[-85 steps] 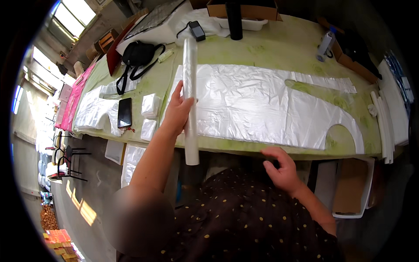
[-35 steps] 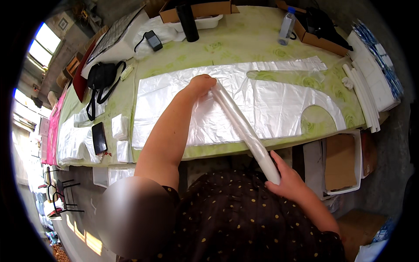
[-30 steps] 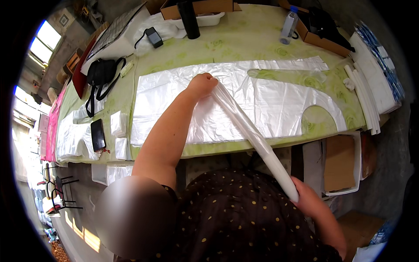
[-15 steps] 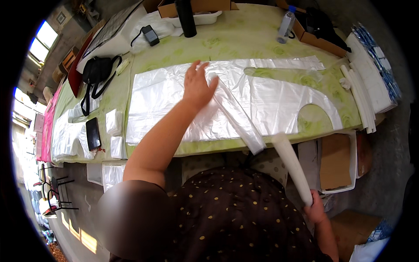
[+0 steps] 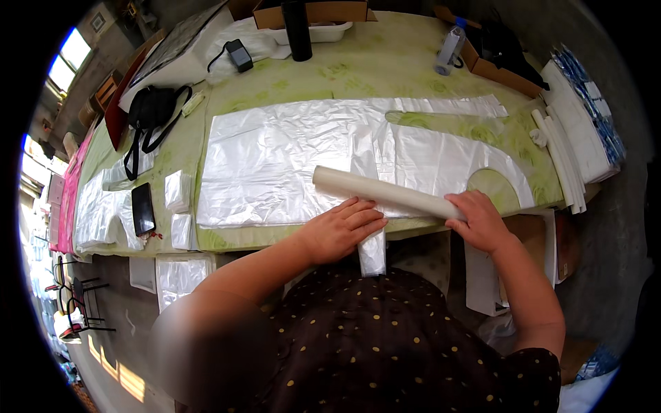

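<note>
roll end hidden under right hand

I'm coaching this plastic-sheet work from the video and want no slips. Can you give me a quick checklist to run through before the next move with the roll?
1. Left hand flat on the folded strip: ok.
2. Right hand gripping the end of the white roll: ok.
3. Roll lying across the plastic sheet, on the table: ok.
4. Strip's lower end clear of the table edge: not ok, it hangs over.
5. Sheet free of wrinkles under the roll: cannot tell.
6. Phone off the sheet: ok.
</note>
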### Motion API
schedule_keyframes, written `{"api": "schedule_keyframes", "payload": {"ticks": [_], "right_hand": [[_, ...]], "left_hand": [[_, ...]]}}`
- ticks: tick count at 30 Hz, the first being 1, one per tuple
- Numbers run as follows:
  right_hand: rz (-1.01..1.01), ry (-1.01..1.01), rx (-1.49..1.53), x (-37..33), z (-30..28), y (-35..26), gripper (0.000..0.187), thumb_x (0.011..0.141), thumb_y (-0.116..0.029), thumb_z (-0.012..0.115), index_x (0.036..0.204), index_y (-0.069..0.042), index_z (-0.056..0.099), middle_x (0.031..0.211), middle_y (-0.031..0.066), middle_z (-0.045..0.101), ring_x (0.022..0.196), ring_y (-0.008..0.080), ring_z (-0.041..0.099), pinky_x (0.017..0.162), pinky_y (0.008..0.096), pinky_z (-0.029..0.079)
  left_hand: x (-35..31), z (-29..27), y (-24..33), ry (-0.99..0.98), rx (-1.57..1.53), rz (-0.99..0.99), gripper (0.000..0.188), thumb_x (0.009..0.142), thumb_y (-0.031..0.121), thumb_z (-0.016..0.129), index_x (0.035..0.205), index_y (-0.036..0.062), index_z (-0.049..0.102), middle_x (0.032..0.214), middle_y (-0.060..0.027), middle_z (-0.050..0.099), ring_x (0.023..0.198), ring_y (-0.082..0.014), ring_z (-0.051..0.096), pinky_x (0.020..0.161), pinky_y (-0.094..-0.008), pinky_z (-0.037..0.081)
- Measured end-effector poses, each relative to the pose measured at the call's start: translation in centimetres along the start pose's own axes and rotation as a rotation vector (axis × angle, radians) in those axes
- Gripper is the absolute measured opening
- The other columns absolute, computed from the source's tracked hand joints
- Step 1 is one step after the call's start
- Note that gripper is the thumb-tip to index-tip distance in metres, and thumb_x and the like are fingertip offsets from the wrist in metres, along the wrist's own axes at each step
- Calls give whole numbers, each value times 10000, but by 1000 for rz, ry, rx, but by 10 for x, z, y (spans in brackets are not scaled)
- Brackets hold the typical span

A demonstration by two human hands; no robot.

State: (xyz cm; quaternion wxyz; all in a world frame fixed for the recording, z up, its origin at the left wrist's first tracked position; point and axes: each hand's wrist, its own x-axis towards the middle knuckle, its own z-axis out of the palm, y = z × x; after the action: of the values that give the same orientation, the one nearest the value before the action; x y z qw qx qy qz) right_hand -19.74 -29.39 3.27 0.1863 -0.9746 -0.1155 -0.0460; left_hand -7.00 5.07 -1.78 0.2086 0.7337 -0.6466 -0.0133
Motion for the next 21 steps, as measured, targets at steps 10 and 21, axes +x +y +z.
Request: {"api": "schedule_keyframes", "payload": {"ticks": [10, 21], "right_hand": [[158, 326, -291, 58, 15, 40, 509, 813, -245, 754, 1279, -76, 637, 1219, 130, 615, 1138, 352, 553, 1038, 479, 414], [-256, 266, 284, 65, 94, -72, 377, 696, -72, 788, 1047, -106, 655, 1112, 76, 659, 1034, 325, 605, 915, 420, 477]], "left_hand": [[2, 3, 3, 14, -29, -81, 553, 868, 112, 637, 1417, 123, 573, 1532, -104, 476, 1412, -313, 456, 1214, -490, 333], [-5, 6, 5, 260, -350, -177, 591, 896, 123, 694, 1454, 75, 508, 1250, -168, 567, 1090, -321, 589, 989, -417, 474]]}}
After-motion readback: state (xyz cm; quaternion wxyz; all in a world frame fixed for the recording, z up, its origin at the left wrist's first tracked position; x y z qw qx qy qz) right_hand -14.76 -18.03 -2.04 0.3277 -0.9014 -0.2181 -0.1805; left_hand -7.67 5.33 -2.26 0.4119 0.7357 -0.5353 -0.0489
